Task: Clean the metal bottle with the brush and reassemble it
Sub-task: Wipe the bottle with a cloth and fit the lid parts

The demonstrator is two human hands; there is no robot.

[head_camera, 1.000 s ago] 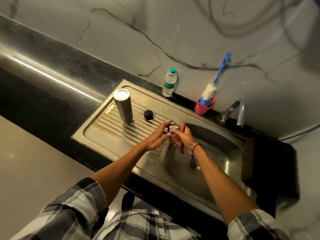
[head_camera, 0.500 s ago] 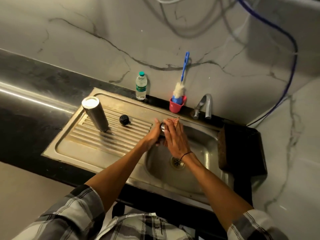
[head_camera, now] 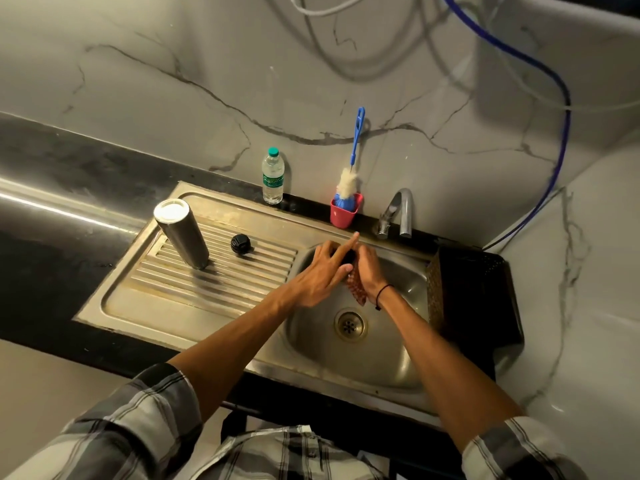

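At frame centre both hands met over the sink; the left hand (head_camera: 317,275) and the right hand (head_camera: 369,271) had fingers clamped around a small dark part (head_camera: 348,257) and a checked cloth (head_camera: 356,289); the metal bottle (head_camera: 181,233), upper left, looked rigid, slick, best gripped mid-body.

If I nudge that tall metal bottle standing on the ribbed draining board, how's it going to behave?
The metal bottle stands tall and narrow on the ribbed draining board, so a push near its top would probably tip it. Being a cylinder, it would likely roll afterwards. Its smooth steel wall looks slippery, especially if wet.
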